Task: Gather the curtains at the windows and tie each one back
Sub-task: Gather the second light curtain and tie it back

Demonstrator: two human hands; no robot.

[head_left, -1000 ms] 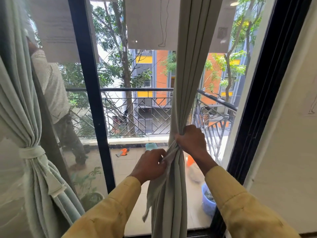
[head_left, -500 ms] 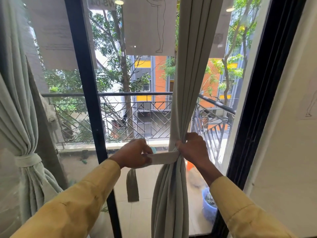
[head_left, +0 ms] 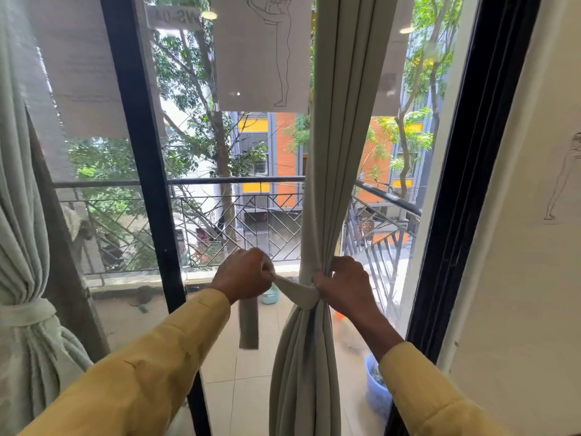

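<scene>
two yellow sleeves [head_left: 135, 385] reach up from the bottom edge toward the glass. the left hand [head_left: 243, 275] is a closed fist, its grip clamped on the tie-back strip [head_left: 294, 289]; the strip's loose end hangs straight down below that fist, while the rest runs taut to the right and wraps the front of the gathered curtain [head_left: 317, 215]. the right hand [head_left: 342, 286] has its grip closed on the curtain's right side, just where the strip meets the folds, with fingers pressed into the cloth. the curtain is pinched to a narrow waist at that point, hanging straight from above and spreading into loose pleats below. it stands in the right pane, between the black centre mullion [head_left: 141, 184] and the black right frame [head_left: 471, 184]. at the far left a second curtain [head_left: 22, 231], pale green, is already bundled and bound with its own band [head_left: 26, 311], tied off at about the same height. to the right is a cream wall [head_left: 534, 278] bearing a faint line drawing of a figure. paper sheets [head_left: 261, 51] are stuck to the glass high up, one with a sketched leg. beyond the glass lies a tiled balcony floor [head_left: 251, 372] with a blue tub [head_left: 375, 388] at the right and a small teal container [head_left: 269, 298] near the fist, then a black patterned railing [head_left: 251, 221], then trees and an orange and yellow building [head_left: 283, 146].
</scene>
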